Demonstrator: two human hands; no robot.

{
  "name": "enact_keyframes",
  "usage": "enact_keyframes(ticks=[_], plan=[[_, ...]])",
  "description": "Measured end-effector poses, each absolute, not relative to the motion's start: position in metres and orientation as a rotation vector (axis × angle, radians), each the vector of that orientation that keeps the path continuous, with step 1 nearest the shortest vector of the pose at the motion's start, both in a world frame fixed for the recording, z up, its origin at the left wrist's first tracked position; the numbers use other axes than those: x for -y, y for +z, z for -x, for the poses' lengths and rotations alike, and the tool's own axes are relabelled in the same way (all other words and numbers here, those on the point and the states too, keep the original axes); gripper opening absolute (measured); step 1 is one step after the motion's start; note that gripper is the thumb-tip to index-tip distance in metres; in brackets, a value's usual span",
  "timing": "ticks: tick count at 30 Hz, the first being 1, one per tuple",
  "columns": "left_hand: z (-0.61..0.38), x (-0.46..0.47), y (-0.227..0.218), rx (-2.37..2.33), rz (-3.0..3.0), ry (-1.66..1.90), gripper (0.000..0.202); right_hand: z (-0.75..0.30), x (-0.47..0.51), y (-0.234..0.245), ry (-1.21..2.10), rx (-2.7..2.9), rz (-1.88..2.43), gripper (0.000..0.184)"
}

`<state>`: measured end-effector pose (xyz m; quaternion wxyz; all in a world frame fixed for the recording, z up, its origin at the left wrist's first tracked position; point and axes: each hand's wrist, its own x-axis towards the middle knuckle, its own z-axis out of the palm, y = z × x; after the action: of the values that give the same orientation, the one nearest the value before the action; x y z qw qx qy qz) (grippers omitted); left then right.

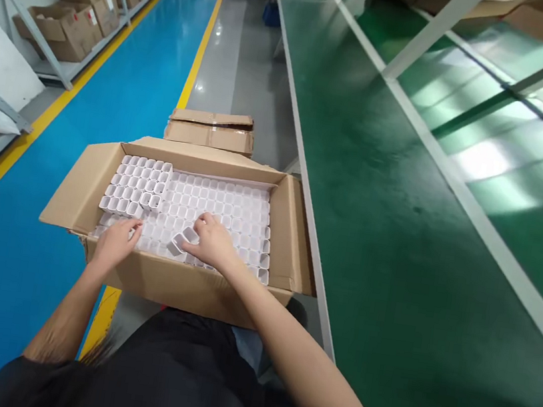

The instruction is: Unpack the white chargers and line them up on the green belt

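A cardboard box (175,277) with its flaps open holds rows of small white square-mouthed plastic cups (224,200). At its left end, a block of the same cups (136,178) stands higher than the layer around it. My right hand (213,241) is closed on a pair of tilted white cups (183,240), thumb and fingers on either side, just over the lower layer. By the near left corner, my left hand (117,239) rests at the front edge of the raised block, thumb and forefinger apart. Some of its fingertips are hidden.
A long green-topped table (396,248) runs along the right, its edge close to the box. Flattened cardboard cartons (210,133) lie behind the box. Shelving with cardboard boxes (66,26) lines the left, beyond a blue floor lane (132,76) with yellow borders.
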<state>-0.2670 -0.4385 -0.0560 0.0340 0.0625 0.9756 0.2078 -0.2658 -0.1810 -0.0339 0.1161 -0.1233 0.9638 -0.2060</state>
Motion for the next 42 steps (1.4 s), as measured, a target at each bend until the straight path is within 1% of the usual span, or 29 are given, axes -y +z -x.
enact_keyframes(ticks=[6,12,15,18,22,27,33,39,42], plan=[[0.265,0.494,-0.054,-3.018,-0.030,0.359,0.039,0.307,0.291,-0.069,-0.627,-2.702,0.355,0.051],[0.270,0.504,-0.052,-2.819,-0.062,0.173,0.040,0.318,0.354,-0.083,-0.713,-2.681,0.323,0.055],[0.281,0.506,-0.051,-2.709,-0.015,0.100,0.046,0.318,0.360,-0.088,-0.770,-2.654,0.300,0.054],[0.296,0.510,-0.051,-2.616,0.015,0.076,0.054,0.316,0.355,-0.095,-0.842,-2.597,0.285,0.047],[0.312,0.516,-0.054,-2.573,0.011,0.050,0.052,0.315,0.343,-0.102,-0.940,-2.473,0.285,0.038],[0.322,0.520,-0.061,-2.647,0.132,-0.033,0.038,0.317,0.344,-0.103,-1.049,-2.347,0.240,0.046],[0.318,0.518,-0.061,-2.695,0.283,-0.138,0.045,0.323,0.363,-0.100,-1.207,-2.234,0.249,0.060],[0.310,0.518,-0.055,-2.702,0.317,-0.159,0.049,0.318,0.362,-0.111,-1.358,-2.163,0.230,0.054],[0.308,0.519,-0.056,-2.648,0.235,-0.118,0.045,0.320,0.363,-0.114,-1.429,-2.119,0.240,0.059]])
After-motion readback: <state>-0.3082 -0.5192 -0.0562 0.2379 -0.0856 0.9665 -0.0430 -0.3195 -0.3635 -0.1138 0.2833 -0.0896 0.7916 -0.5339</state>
